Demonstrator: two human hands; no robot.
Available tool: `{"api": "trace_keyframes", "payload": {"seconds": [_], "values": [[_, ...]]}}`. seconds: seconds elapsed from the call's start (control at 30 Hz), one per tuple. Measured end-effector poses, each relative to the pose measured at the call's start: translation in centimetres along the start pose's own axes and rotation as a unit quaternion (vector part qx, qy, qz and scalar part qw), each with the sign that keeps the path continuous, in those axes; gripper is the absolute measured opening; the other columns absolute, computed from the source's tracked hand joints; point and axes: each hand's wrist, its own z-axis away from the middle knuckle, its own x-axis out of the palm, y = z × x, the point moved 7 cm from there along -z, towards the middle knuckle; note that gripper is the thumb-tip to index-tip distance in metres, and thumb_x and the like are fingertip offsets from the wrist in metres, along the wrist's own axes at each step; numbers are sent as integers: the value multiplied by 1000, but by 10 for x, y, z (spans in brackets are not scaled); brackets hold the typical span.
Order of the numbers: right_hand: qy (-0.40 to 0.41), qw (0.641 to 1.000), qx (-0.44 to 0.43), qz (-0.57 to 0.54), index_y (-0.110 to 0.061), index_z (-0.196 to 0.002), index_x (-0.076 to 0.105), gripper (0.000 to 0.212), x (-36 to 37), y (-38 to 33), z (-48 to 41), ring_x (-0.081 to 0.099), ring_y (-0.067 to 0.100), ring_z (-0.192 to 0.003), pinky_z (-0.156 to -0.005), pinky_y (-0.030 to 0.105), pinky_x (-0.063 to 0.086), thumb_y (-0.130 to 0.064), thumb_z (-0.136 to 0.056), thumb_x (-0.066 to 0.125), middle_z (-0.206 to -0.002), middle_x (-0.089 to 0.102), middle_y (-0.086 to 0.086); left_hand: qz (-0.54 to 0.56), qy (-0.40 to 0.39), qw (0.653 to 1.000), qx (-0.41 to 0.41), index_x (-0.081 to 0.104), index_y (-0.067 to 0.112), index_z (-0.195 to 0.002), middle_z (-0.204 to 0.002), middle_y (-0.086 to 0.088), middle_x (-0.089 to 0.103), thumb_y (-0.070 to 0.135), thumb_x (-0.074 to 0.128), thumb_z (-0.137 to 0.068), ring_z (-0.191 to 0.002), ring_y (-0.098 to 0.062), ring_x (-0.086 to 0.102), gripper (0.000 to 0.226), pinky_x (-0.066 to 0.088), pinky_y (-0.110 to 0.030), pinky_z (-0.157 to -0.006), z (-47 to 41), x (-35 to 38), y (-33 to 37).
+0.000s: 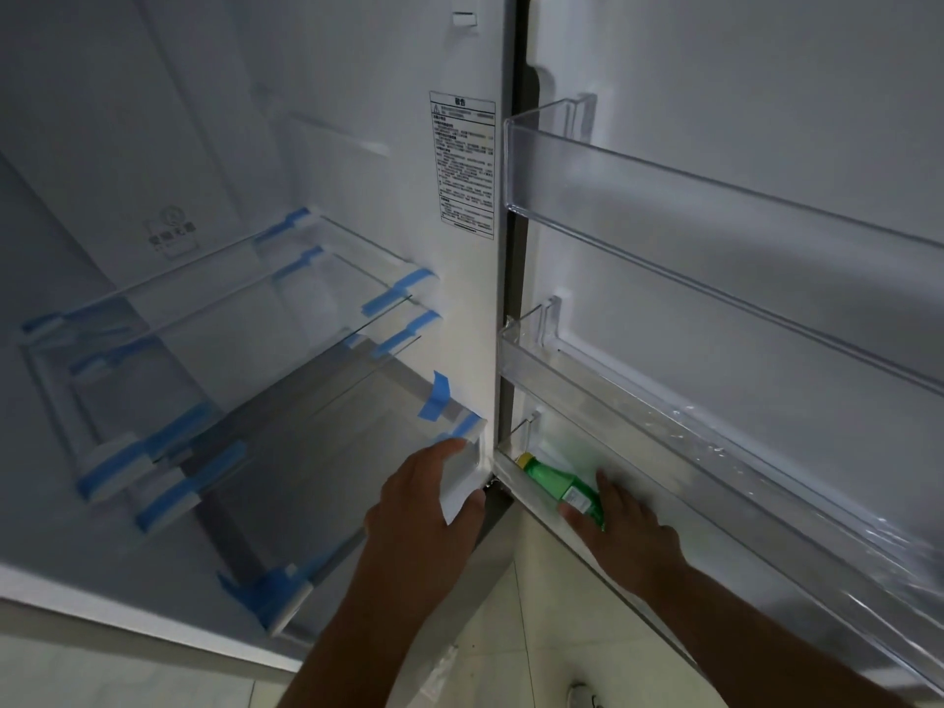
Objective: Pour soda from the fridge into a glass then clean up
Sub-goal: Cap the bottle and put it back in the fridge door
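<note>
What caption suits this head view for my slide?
Right hand grips green soda bottle in lowest door bin; left hand braces fridge edge.

Scene is dimly lit, with a cool blue-grey cast. The brightest patch is seen on the fridge wall (462, 319). Straight edges are bowed by wide-angle distortion. Glare is noted on the door shelves (715, 196). Slight softness overall.
</note>
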Motion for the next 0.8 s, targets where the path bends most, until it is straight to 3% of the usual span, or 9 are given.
{"api": "trace_keyframes", "payload": {"seconds": [0.13, 0.23, 0.3, 0.4, 0.47, 0.57, 0.67, 0.73, 0.8], "values": [[116, 992, -50, 19, -31, -160, 12, 78, -13, -10, 23, 34, 22, -146, -112, 47, 35, -72, -94, 25, -164, 27, 0, 4, -9, 1000, 27, 41, 44, -138, -127, 28, 37, 43, 64, -92, -119, 5, 36, 52, 40, -34, -108, 7, 3, 1], [118, 991, -50, -40, -31, -157, 23, 79, -15, -12, 44, 42, 20, -141, -111, 49, 41, -74, -90, 17, -159, 36, -2, 11, -20, 996, 81, 42, 47, -132, -126, 26, 41, 38, 63, -93, -116, 6, 40, 45, 34, -11, -94, 12, 8, 15], [123, 987, -56, -81, -32, -155, 26, 78, -21, -12, 61, 44, 19, -139, -110, 49, 41, -73, -90, 16, -157, 40, -4, 11, -25, 993, 116, 40, 49, -129, -126, 25, 41, 37, 61, -95, -116, 6, 41, 43, 32, -4, -88, 16, 12, 31], [140, 981, -62, -120, -32, -153, 32, 56, -42, -5, 88, 47, 17, -134, -108, 40, 41, -56, -102, 33, -151, 44, -7, 11, -11, 983, 185, 45, 45, -135, -132, 27, 41, 35, 59, -96, -126, 5, 41, 43, 34, -16, -102, 26, 18, 63], [144, 978, -64, -136, -33, -153, 34, 51, -56, 3, 105, 47, 16, -133, -108, 39, 39, -48, -104, 38, -150, 45, -7, 26, -14, 975, 222, 49, 43, -132, -126, 25, 45, 36, 60, -96, -120, -3, 51, 38, 47, -33, -102, 36, 25, 87], [151, 969, -82, -179, -39, -149, 40, 49, -76, 15, 128, 46, 12, -136, -113, 41, 38, -54, -103, 38, -149, 49, -10, 15, -15, 956, 293, 49, 42, -137, -134, 26, 49, 42, 51, -96, -126, -2, 51, 41, 48, -48, -103, 57, 39, 127], [146, 957, -130, -216, -41, -143, 47, 53, -92, 19, 151, 53, 3, -129, -108, 39, 45, -64, -99, 30, -142, 56, -18, 1, -11, 939, 344, 46, 42, -141, -143, 16, 53, 40, 50, -97, -132, -6, 49, 44, 40, -50, -110, 80, 58, 161], [133, 948, -158, -241, -39, -136, 54, 50, -101, 23, 169, 59, 1, -119, -102, 39, 50, -62, -97, 31, -132, 63, -18, -9, -9, 931, 365, 38, 43, -143, -144, 15, 54, 41, 50, -98, -134, -7, 48, 47, 33, -44, -112, 96, 72, 181], [114, 942, -182, -260, -38, -125, 61, 39, -110, 28, 189, 62, -1, -109, -96, 33, 52, -52, -99, 35, -122, 67, -16, -29, -14, 928, 371, 42, 44, -143, -145, 16, 52, 45, 46, -98, -136, -4, 44, 45, 25, -37, -112, 111, 87, 199]]}}
